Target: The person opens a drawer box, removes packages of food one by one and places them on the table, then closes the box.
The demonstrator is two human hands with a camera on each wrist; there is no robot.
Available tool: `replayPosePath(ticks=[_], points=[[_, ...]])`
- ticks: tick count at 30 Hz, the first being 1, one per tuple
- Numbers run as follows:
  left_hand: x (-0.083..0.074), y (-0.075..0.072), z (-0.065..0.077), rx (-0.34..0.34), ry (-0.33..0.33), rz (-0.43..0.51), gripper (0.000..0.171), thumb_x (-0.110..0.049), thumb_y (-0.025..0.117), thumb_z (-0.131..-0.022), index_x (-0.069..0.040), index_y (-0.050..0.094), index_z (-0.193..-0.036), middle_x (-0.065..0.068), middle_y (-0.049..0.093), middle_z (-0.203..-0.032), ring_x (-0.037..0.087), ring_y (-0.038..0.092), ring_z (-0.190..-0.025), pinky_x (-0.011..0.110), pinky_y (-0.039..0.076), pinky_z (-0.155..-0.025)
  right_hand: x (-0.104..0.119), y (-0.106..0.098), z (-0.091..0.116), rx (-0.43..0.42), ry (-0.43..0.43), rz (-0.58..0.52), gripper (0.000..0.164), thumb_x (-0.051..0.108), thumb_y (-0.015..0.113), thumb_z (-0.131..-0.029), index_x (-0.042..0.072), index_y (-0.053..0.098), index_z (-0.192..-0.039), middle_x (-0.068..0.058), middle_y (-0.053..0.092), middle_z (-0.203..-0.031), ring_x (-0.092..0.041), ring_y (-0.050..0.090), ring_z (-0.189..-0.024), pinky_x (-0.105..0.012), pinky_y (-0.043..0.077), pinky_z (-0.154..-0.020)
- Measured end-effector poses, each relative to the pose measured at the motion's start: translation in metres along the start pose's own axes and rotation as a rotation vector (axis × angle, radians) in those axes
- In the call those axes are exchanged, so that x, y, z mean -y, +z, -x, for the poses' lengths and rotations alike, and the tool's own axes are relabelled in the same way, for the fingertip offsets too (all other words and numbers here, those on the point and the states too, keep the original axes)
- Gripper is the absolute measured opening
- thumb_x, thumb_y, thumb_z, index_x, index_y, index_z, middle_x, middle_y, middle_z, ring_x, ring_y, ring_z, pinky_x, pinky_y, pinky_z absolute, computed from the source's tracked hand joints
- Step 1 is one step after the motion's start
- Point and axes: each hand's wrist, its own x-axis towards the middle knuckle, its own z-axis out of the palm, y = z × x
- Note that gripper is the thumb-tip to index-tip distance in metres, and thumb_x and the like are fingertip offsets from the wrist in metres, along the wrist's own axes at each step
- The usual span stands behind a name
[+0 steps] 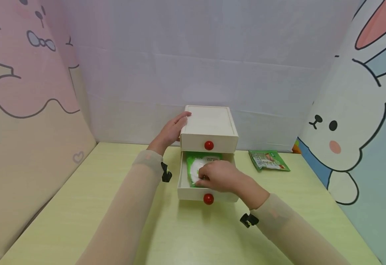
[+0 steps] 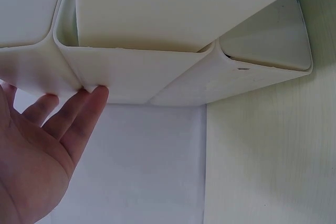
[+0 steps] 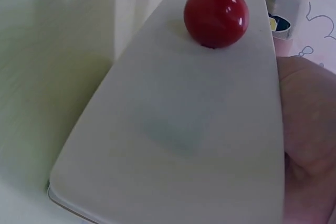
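Observation:
A small white two-drawer cabinet (image 1: 209, 121) with round red knobs stands at the back of the table. Its lower drawer (image 1: 193, 194) is pulled out and holds a green-and-white packet (image 1: 194, 169). My right hand (image 1: 221, 176) reaches into this drawer from the right, fingers curled, with thumb and fingers pinching the packet; the fingertips are partly hidden. In the right wrist view the drawer front with its red knob (image 3: 216, 16) hides most of that hand. My left hand (image 1: 171, 131) rests against the cabinet's left side, its fingers fairly straight on the white wall (image 2: 121, 72).
Right of the cabinet, a green snack packet (image 1: 269, 160) lies on the pale yellow-green table (image 1: 120, 191). A white cloth wall (image 1: 146, 84) rises right behind the cabinet. Panels with cartoon animals flank the table on both sides.

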Motion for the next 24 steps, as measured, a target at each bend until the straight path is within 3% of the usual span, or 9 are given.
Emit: replayPosePath(ticks=[11, 24], points=[[-0.0007, -0.0001, 0.0011, 0.008, 0.008, 0.001, 0.055, -0.05, 0.034, -0.119, -0.031, 0.041, -0.17, 0.011, 0.047, -0.169, 0.037, 0.061, -0.134, 0.06, 0.057, -0.101, -0.001, 0.0002, 0.0022, -0.031, -0.015, 0.016, 0.02, 0.032, 0.075, -0.106, 0.02, 0.071, -0.09, 0.008, 0.066, -0.082, -0.01, 0.054, -0.074, -0.028, 0.049, -0.072], [0.0018, -0.0008, -0.0019, -0.012, 0.007, 0.008, 0.054, -0.05, 0.036, -0.118, -0.031, 0.045, -0.167, 0.013, 0.052, -0.165, 0.034, 0.066, -0.125, 0.046, 0.06, -0.088, -0.0059, -0.0021, 0.0066, -0.108, 0.029, 0.041, 0.014, 0.03, 0.073, -0.107, 0.017, 0.075, -0.102, 0.007, 0.067, -0.086, -0.012, 0.054, -0.072, -0.028, 0.049, -0.068]])
